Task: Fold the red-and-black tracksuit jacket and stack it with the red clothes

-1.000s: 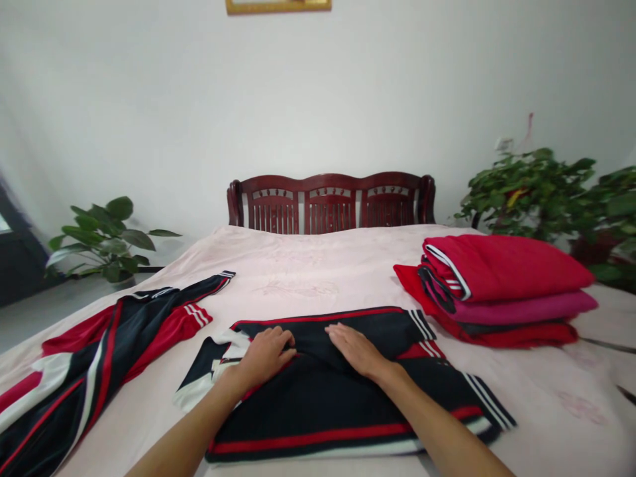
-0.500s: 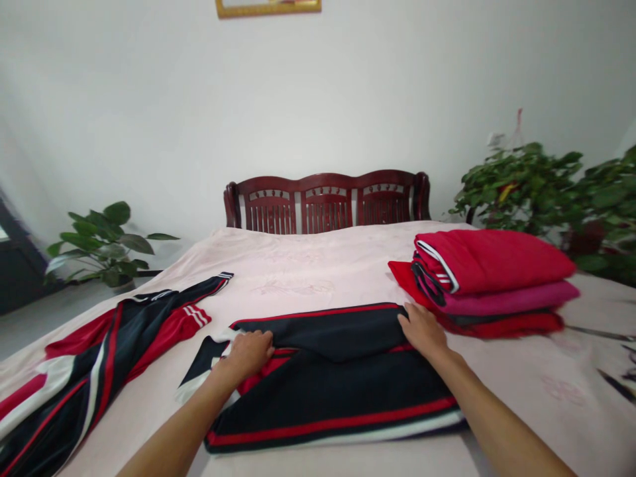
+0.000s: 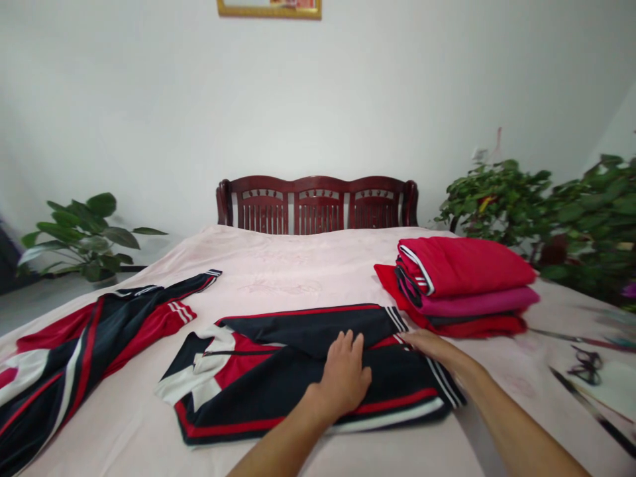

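Note:
A folded track jacket (image 3: 303, 377), navy with red and white stripes, lies front side up on the pink bedcover, its collar to the left and its striped hem to the right. My left hand (image 3: 345, 374) rests on the middle of the jacket with its fingers stretched out. At the hem on the right, my right hand (image 3: 430, 348) has its fingers closed on the edge of the cloth; some of its fingers are hidden. Just beyond that hand stands a stack of folded red and pink clothes (image 3: 467, 268).
Another navy, red and white jacket (image 3: 92, 351) sprawls unfolded on the left. Glasses (image 3: 586, 366) and a long dark thin object (image 3: 591, 407) lie at the right on the bedcover (image 3: 283, 265). Behind are a wooden bench back (image 3: 318, 204) and potted plants (image 3: 501, 205).
My left hand has moved right from the collar to the middle of the jacket, uncovering the collar and zip. My right hand has shifted down along the hem, whose white stripes now show.

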A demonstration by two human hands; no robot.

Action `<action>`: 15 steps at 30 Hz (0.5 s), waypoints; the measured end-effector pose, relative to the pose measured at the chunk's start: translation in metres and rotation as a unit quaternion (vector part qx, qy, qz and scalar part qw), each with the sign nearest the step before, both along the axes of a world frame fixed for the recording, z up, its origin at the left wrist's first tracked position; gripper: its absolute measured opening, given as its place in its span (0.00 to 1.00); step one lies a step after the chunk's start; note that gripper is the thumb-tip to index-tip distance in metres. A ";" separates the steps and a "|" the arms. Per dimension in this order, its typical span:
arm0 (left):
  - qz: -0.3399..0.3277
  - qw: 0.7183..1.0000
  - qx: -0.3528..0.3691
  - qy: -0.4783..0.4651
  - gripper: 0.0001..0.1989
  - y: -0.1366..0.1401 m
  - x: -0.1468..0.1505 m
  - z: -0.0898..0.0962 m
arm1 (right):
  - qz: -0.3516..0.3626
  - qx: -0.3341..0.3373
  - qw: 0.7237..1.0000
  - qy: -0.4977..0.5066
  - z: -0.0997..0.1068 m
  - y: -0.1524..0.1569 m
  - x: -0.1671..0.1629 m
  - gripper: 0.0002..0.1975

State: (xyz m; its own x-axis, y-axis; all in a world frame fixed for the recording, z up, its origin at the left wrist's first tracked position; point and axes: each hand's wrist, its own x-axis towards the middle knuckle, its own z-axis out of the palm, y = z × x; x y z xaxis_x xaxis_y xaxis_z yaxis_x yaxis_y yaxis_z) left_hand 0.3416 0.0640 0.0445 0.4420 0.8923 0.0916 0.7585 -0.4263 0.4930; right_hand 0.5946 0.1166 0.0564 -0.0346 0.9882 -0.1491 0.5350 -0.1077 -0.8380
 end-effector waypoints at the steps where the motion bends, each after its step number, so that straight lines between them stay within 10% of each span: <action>1: 0.010 1.000 0.001 0.003 0.37 0.003 0.010 -0.003 | 0.012 -0.031 0.999 0.039 0.004 -0.002 -0.002 0.17; 15: 0.047 0.998 0.042 -0.014 0.39 0.024 0.033 -0.020 | 0.005 -0.215 0.916 0.338 0.013 -0.020 0.003 0.17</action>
